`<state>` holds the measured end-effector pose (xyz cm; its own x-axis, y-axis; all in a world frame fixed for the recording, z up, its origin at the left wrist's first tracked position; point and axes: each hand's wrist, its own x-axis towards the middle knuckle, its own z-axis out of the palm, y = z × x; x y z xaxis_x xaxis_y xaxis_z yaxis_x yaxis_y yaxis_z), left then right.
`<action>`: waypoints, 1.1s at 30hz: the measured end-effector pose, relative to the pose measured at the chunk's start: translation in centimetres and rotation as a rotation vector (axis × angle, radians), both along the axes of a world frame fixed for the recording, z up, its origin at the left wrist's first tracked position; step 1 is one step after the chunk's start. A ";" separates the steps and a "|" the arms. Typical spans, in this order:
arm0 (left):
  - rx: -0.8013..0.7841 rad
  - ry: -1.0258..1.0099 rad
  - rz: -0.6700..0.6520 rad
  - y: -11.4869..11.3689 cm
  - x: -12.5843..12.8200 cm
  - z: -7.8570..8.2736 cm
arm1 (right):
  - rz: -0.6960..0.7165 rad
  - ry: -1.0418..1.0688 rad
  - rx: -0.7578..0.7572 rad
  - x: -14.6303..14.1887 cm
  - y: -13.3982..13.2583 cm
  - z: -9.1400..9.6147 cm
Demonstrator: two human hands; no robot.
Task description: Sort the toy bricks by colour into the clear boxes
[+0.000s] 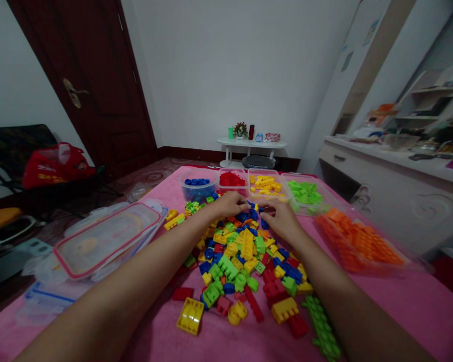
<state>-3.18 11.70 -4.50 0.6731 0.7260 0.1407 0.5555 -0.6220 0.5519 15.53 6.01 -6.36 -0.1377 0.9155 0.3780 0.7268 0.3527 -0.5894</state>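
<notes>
A large mixed pile of toy building bricks (232,251) in yellow, green, blue, red and orange lies in front of me. My left hand (231,204) reaches over the far part of the pile, fingers curled together and pointing down; what they hold, if anything, is hidden. Across from it, my right hand (283,217) touches the pile's far right side, thumb and fingers apart. Several blue bricks (245,216) lie between both hands. Just beyond are clear tubs: a round one of blue bricks (197,190), one of red bricks (232,179), and one of yellow bricks (265,184).
Green bricks (305,192) fill a tub at the back right, and orange bricks (357,239) another at the right. Stacked clear lids (109,239) lie on the left of the pink cloth (154,322). A white cabinet (400,186) stands beyond the right edge.
</notes>
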 end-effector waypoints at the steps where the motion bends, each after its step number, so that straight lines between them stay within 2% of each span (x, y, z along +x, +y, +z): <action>1: 0.014 -0.011 -0.021 -0.5 -0.5 0.1 | 0.009 -0.055 0.004 0.0 0.1 -0.2; 3: 0.023 -0.023 -0.063 -1.3 -1.3 -0.1 | 0.027 -0.180 -0.007 0.0 0.1 -0.7; 6: 0.081 -0.014 -0.037 -1.9 -2.2 -0.6 | 0.040 -0.296 -0.045 0.1 0.1 -1.3; 12: 0.146 0.011 0.071 -2.0 -2.3 -1.2 | -0.010 -0.271 -0.033 0.2 0.3 -1.5; 16: 0.184 -0.021 0.132 -2.3 -1.9 -1.0 | 0.119 -0.243 0.055 -0.5 0.4 -1.1; 19: 0.222 -0.112 0.182 -2.6 -1.6 -0.7 | 0.182 -0.281 0.012 -0.9 0.3 -1.2; 24: 0.229 -0.182 0.227 -2.9 -1.4 -0.3 | 0.029 -0.401 -0.019 -0.6 -0.2 -0.7; 29: 0.309 -0.078 0.241 -3.1 -1.6 -0.2 | -0.127 -0.445 0.041 0.0 -1.2 1.7; 31: 0.322 -0.007 0.251 -3.1 -1.8 -0.3 | -0.119 -0.465 0.037 0.1 -1.4 2.4; 33: 0.318 0.079 0.259 -3.2 -2.0 -0.4 | -0.070 -0.525 -0.044 0.2 -1.4 2.5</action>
